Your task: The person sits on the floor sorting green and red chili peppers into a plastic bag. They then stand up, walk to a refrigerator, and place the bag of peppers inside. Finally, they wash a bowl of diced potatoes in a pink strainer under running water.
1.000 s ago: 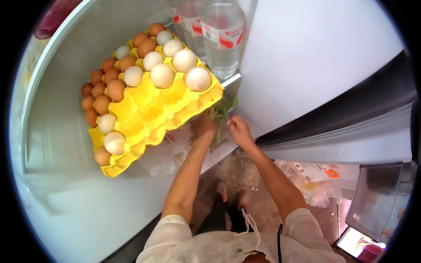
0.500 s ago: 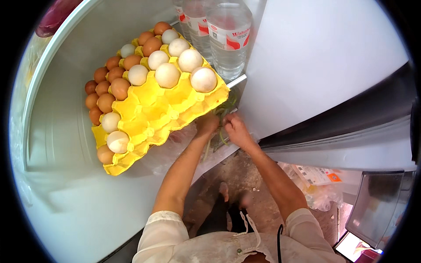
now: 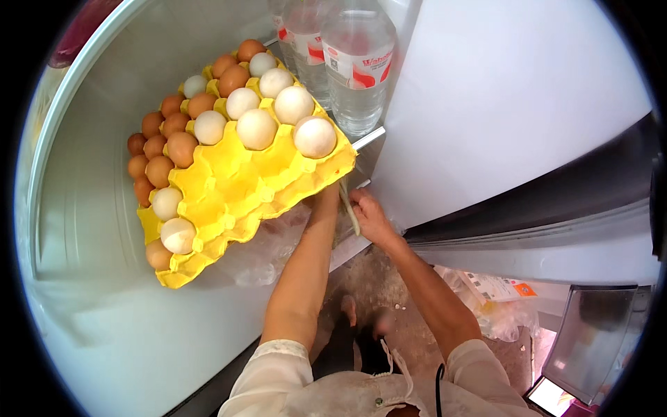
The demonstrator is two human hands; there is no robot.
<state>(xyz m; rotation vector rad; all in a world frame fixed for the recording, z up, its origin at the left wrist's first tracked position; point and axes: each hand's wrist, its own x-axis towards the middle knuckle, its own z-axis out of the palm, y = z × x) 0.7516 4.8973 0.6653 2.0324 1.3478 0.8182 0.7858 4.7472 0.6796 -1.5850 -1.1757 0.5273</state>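
Note:
My left hand is hidden beneath the yellow egg tray [image 3: 240,177]; only its forearm [image 3: 313,257] and wrist show, so I cannot see its fingers. Just right of that wrist, my right hand [image 3: 369,214] is closed, its fingertips against a thin pale green stalk [image 3: 349,208] that hangs down beside them. The tray's front corner juts out above both hands. Brown eggs [image 3: 182,149] fill its left and far cells, and white eggs [image 3: 257,129] sit toward its right side and near left corner. A crumpled clear plastic bag [image 3: 267,247] lies under the tray.
Large clear water bottles [image 3: 356,76] stand behind the tray's right side, by a white shelf edge [image 3: 368,139]. A fridge door with a dark seal [image 3: 542,187] spreads to the right. Plastic bags [image 3: 500,316] and a grey transparent bin [image 3: 590,340] are at lower right.
My left hand has gone farther up under the tray and out of sight. My right hand has shifted slightly down. The green stalk now hangs more visibly between them.

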